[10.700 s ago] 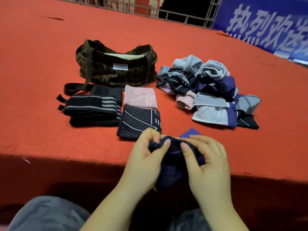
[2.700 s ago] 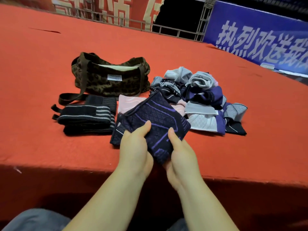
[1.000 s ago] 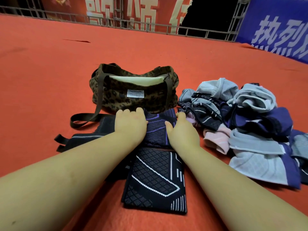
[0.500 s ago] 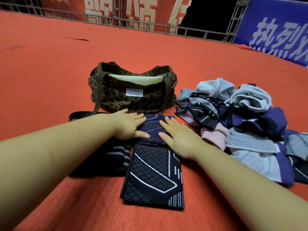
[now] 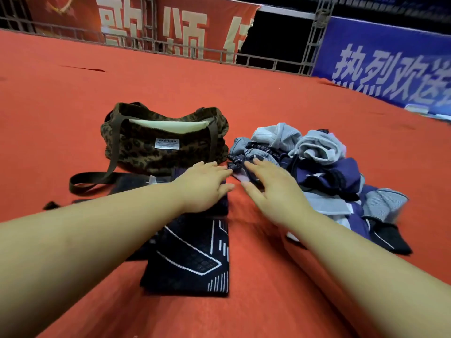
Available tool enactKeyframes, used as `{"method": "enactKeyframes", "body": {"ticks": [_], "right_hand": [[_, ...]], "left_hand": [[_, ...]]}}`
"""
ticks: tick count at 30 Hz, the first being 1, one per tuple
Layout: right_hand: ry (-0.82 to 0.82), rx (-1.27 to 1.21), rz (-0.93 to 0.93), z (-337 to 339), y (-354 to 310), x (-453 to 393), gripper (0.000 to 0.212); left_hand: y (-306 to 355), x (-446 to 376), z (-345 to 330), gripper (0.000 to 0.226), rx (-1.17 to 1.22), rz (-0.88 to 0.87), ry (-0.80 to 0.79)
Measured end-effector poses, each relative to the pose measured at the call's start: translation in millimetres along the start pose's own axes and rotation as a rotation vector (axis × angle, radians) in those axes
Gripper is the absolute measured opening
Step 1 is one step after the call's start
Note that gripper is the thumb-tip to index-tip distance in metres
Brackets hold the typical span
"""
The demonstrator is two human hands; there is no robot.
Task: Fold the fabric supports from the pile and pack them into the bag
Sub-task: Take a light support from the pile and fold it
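While the left hand (image 5: 203, 185) lies flat on a folded dark support (image 5: 220, 203), its fingers are straight and hold nothing. The right hand (image 5: 273, 189), fingers open too, reaches at the pile (image 5: 324, 167) beside the spotted bag (image 5: 146, 147).

Red carpeted platform (image 5: 73, 106) carried everything. Leopard bag (image 5: 166, 145) sat on it at the far centre-left, mouth open, pale lining showing, its strap (image 5: 92, 180) trailing left on the carpet. Just in front lay a folded purple support (image 5: 223, 203), mostly hidden, and nearer, a folded black support (image 5: 192, 262) with white lines, lying flat. Darker folded items to the left were mostly hidden. Pile (image 5: 322, 172) of loose grey, purple and black supports lay right of the bag, almost touching it.
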State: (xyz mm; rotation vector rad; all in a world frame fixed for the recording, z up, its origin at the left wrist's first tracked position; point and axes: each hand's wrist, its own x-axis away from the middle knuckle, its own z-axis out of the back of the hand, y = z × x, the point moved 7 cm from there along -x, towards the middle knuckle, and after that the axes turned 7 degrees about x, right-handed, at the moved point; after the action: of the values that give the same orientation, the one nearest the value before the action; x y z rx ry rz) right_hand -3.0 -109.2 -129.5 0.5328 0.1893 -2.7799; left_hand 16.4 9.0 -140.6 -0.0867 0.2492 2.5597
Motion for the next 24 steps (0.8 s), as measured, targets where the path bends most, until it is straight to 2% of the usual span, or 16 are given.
{"method": "enactKeyframes", "body": {"ticks": [2, 5, 8, 12, 17, 20, 24], "right_hand": [[0.104, 0.044, -0.033, 15, 23, 15, 0.065], [0.212, 0.100, -0.069, 24, 56, 48, 0.057], [0.339, 0.100, -0.113, 30, 78, 88, 0.046], [0.474, 0.066, -0.270, 28, 94, 128, 0.038], [0.437, -0.008, -0.535, 5, 116, 142, 0.055], [0.402, 0.020, -0.596, 1, 119, 144, 0.066], [0.360, 0.018, -0.615, 0, 122, 149, 0.071]], "left_hand": [[29, -5, -4, 0.044, 0.144, -0.050, 0.041], [64, -12, -22, 0.036, 0.275, -0.049, 0.019], [91, -16, -40, 0.033, 0.329, 0.048, 0.012], [107, -21, -42, 0.034, 0.301, 0.177, 0.152], [110, -23, -52, 0.039, 0.381, 0.269, 0.153], [117, -20, -64, 0.047, 0.439, 0.288, 0.099], [128, -16, -68, 0.050, 0.312, 0.246, 0.089]]}}
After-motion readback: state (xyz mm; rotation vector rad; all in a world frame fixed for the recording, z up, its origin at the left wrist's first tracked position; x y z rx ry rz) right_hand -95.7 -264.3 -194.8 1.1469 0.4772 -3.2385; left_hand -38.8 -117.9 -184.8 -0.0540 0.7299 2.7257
